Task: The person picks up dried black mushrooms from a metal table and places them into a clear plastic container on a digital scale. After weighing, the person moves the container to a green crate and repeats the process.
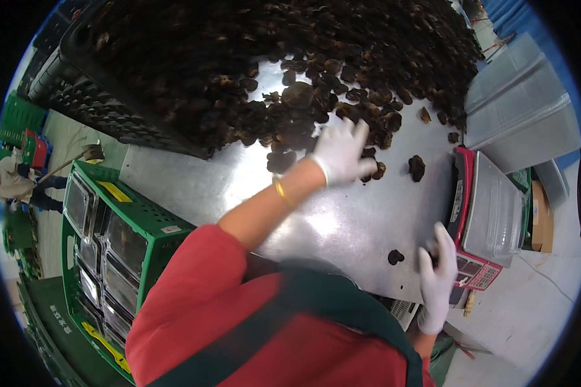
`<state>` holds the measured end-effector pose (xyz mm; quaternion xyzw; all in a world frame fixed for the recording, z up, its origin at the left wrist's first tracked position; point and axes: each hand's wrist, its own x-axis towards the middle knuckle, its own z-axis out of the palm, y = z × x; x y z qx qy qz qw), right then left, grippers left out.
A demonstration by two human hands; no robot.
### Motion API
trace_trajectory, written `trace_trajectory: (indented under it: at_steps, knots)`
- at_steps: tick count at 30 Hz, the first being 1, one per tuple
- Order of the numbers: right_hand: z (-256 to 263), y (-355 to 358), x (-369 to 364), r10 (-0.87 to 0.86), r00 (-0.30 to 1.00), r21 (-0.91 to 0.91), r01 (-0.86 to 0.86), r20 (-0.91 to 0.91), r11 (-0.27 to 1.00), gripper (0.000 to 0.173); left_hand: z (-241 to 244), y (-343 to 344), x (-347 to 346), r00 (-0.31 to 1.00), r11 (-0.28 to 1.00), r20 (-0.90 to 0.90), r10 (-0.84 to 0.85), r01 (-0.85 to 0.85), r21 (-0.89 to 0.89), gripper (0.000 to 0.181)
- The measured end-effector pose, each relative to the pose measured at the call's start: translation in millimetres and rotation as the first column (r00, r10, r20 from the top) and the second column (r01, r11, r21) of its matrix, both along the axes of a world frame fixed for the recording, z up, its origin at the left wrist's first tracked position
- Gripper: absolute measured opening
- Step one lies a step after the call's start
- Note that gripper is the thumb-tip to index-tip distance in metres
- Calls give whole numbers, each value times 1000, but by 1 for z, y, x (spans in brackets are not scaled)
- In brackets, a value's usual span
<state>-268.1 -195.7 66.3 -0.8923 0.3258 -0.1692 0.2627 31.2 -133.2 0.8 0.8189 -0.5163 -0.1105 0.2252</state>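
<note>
A large heap of dark brown mushroom-like pieces (377,43) spreads over the far part of a shiny metal table (184,179). My left hand (343,152), in a white glove, reaches over the near edge of the heap with its fingers spread. It looks blurred, and I see nothing held in it. My right hand (438,275), gloved too, is by the table's right edge beside a red scale (465,193). Something dark shows between its thumb and fingers; whether it is gripped cannot be told. Loose pieces lie nearby, one (416,168) between the hands and another (395,257) left of my right hand.
A black plastic crate (111,101) lies tilted at the far left, against the heap. Nearer left, a green crate (169,230) holds several clear-lidded boxes (123,242). Clear plastic trays (523,106) stand at right. A person (17,181) holds a shovel (93,153) beyond the left side.
</note>
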Motion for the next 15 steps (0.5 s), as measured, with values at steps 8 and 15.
trace_trajectory:
  at_steps: [8, 15]
  knots:
    - [-33, -30, 288, 488, 872, -318, -454, 35, 833, 37, 3, 88, -45, 990, 946, -4, -139, 131, -297, 62]
    - [-62, -42, 324, 372, 833, -54, -384, 409, 922, 25, 7, 139, 2, 985, 917, -77, 155, -172, -361, 55]
